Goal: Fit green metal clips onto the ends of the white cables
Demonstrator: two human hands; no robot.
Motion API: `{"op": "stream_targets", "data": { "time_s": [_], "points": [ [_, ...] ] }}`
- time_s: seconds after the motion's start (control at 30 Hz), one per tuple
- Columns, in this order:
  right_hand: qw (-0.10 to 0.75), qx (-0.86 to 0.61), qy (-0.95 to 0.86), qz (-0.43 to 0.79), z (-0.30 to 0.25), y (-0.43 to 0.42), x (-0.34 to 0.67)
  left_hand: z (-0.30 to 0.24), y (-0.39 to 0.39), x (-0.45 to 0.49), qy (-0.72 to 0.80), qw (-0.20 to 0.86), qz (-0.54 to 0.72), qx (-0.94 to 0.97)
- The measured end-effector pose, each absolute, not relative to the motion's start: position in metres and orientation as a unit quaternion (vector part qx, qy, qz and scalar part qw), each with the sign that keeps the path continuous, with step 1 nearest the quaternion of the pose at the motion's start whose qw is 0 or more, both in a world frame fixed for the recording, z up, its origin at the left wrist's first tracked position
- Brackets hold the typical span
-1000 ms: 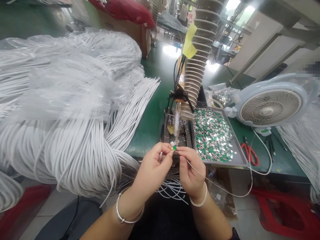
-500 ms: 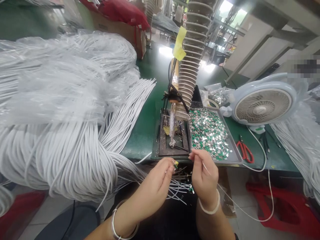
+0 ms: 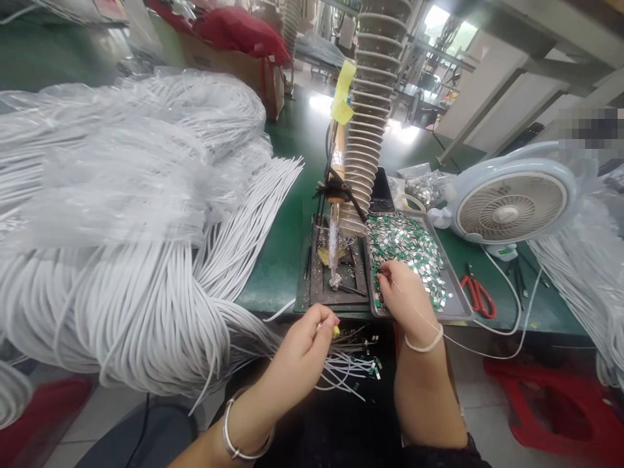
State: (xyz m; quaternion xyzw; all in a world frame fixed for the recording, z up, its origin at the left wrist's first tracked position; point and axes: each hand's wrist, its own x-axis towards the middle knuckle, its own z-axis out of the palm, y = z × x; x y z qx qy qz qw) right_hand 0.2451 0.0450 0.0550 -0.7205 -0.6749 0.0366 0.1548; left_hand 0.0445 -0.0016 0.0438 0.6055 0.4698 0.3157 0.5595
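Observation:
My left hand (image 3: 305, 348) is closed in a pinch in front of the table edge. A small yellow bit (image 3: 336, 331) shows at its fingertips; what else they hold is hidden. My right hand (image 3: 407, 296) reaches over the left part of a grey metal tray (image 3: 461, 300), its fingers closed near small green-and-silver connector boards (image 3: 412, 250). A thin solder wire (image 3: 468, 346) runs through this hand and trails off to the right. A soldering iron (image 3: 334, 237) hangs tip down over a dark holder (image 3: 316, 294), left of the tray. Below my hands, white cable ends (image 3: 348, 369) carry connector boards.
A large bundle of white cables (image 3: 160, 312), partly under clear plastic (image 3: 121, 175), fills the left. A ribbed exhaust hose (image 3: 368, 123) comes down behind the iron. On the right are a fan (image 3: 507, 205), red-handled pliers (image 3: 480, 296) and a red stool (image 3: 511, 416).
My right hand has moved up and right, from the table edge to over the tray, with the wire. My left hand has shifted slightly; the green board at its fingertips is now hidden.

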Motion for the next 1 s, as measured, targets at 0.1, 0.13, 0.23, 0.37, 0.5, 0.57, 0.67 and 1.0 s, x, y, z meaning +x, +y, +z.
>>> {"op": "stream_targets", "data": {
  "time_s": [0.1, 0.13, 0.23, 0.37, 0.5, 0.57, 0.67, 1.0],
  "points": [
    [0.192, -0.71, -0.676, 0.037, 0.053, 0.044, 0.246, 0.043, 0.001, 0.047, 0.461, 0.625, 0.337, 0.532],
    [0.214, -0.705, -0.675, 0.034, 0.053, 0.042, 0.246, 0.041, 0.001, 0.048, 0.448, 0.65, 0.344, 0.509],
    [0.287, -0.677, -0.677, 0.022, 0.054, 0.033, 0.243, 0.033, 0.001, 0.049, 0.397, 0.71, 0.374, 0.445],
    [0.363, -0.622, -0.693, 0.037, 0.06, 0.017, 0.231, 0.026, 0.0, 0.051, 0.344, 0.74, 0.427, 0.389],
    [0.411, -0.568, -0.707, 0.093, 0.062, 0.002, 0.216, 0.029, 0.001, 0.054, 0.339, 0.748, 0.451, 0.35],
    [0.424, -0.542, -0.714, 0.126, 0.062, -0.003, 0.209, 0.032, 0.001, 0.057, 0.339, 0.748, 0.459, 0.338],
    [0.427, -0.513, -0.727, 0.16, 0.059, -0.007, 0.202, 0.034, 0.001, 0.06, 0.349, 0.733, 0.474, 0.34],
    [0.465, -0.511, -0.707, 0.153, 0.055, -0.009, 0.19, 0.042, 0.002, 0.058, 0.394, 0.665, 0.49, 0.403]
  ]
}}
